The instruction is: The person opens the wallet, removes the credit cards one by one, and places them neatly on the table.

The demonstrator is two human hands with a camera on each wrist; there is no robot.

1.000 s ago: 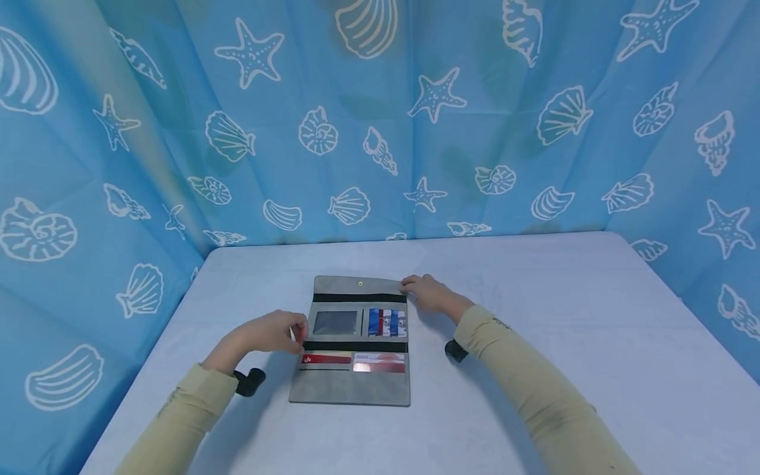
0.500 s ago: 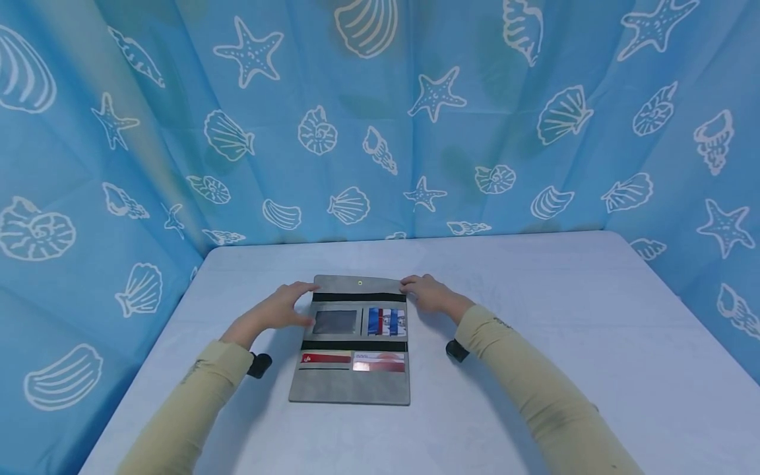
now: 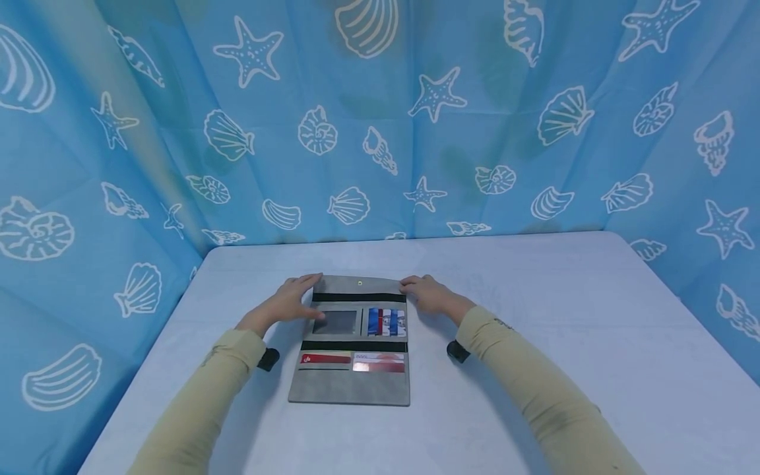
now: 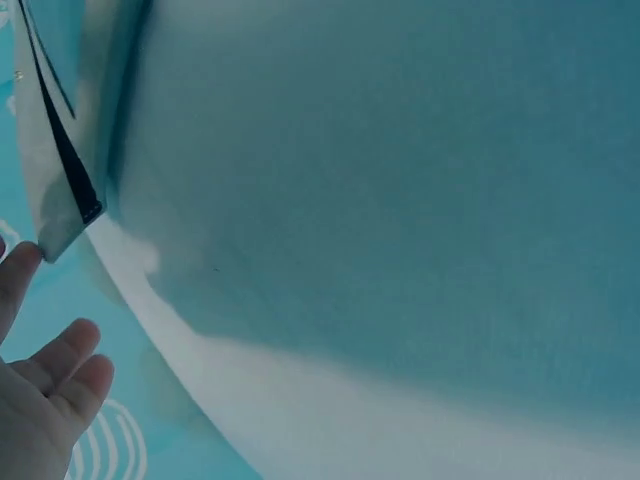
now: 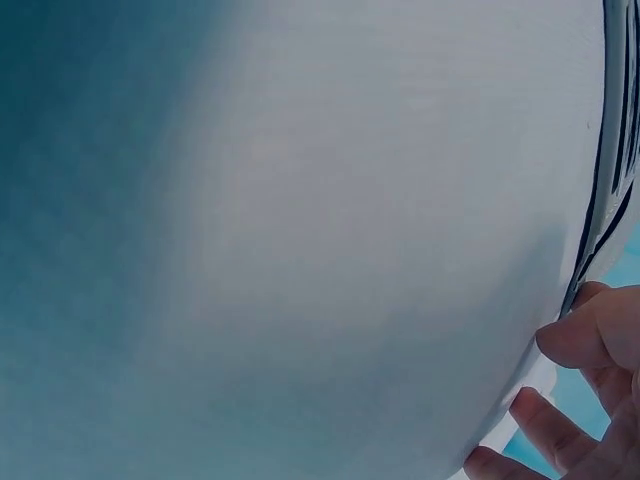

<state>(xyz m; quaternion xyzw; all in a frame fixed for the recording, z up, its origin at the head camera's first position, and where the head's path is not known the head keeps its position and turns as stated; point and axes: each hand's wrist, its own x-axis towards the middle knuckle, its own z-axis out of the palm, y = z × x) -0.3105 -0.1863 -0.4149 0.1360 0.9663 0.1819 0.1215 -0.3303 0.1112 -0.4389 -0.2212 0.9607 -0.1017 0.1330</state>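
The grey wallet (image 3: 350,389) lies unfolded between the left hand (image 3: 282,305) and the right hand (image 3: 432,295). Left fingers are apart — one fingertip at the far left corner, thumb over the dark window (image 3: 342,323). Right fingertips meet the far right corner; pinching cannot be confirmed. Blue-and-white cards (image 3: 387,322) sit just nearer the person than these fingertips.

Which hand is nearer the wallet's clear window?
Left. The left hand has its thumb over the left end of the clear window; the right hand is at the far right corner of the grey wallet.
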